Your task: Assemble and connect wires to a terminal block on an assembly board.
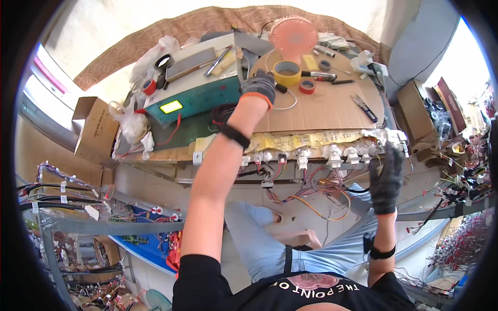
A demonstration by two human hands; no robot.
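My left hand (258,86), in a grey knit glove with an orange cuff, is over the bench at the right end of a teal-fronted test box (199,98). Its fingers look bent and closed; whatever they hold is hidden. Just right of it lie a black plug (281,88) on a pale cable and a large yellow tape roll (287,73). My right hand (386,182), in a dark glove, hangs in front of the bench's right end with fingers stretched out, holding nothing visible. Beside it, white connectors (334,155) with coloured wires line the front edge.
On the cardboard sheet (321,114) lie a red tape roll (306,86), snips (364,108) and markers. A pink fan (294,36) stands behind. Wire bundles (62,194) hang on a rack at left, with more at right. Cardboard boxes (96,127) flank the bench.
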